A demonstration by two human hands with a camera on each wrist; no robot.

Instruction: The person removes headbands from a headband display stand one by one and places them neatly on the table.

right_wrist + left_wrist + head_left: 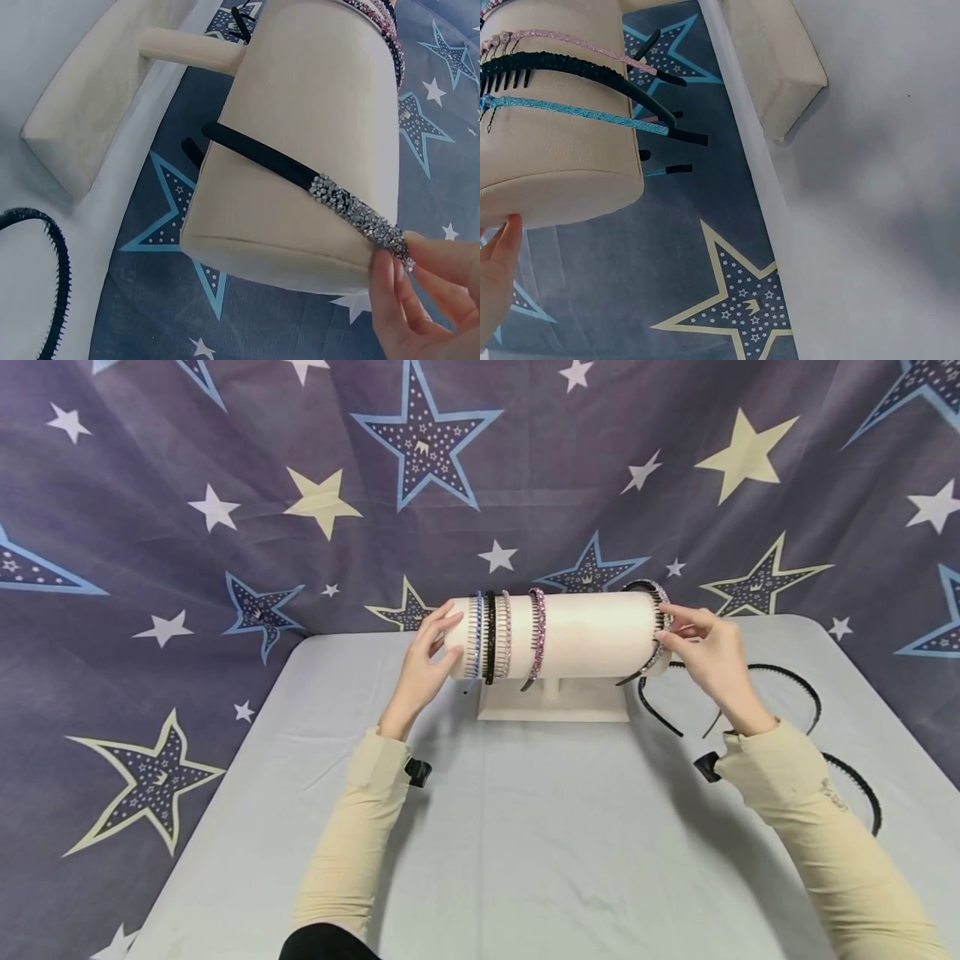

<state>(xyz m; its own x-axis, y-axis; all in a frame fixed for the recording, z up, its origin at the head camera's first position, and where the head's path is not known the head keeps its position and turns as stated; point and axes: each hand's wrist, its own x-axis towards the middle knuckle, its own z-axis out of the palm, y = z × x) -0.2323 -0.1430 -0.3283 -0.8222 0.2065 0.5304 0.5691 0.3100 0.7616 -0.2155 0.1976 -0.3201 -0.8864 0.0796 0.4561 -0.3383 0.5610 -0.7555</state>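
Note:
A cream cylindrical headband stand lies horizontally on its post and base. My left hand touches its left end; the left wrist view shows a straight finger against the end. At the other end my right hand pinches a black headband with silver rhinestones between thumb and fingers. That headband sits around the cylinder, its black tip pointing down the front. Toward the left are a blue headband, a black headband, a pale pink headband and a purple-pink headband.
Black toothed headbands lie on the pale cloth-covered table at the right, one beyond the right forearm and others behind it. The stand's rectangular base rests on the table. A star-patterned cloth hangs behind.

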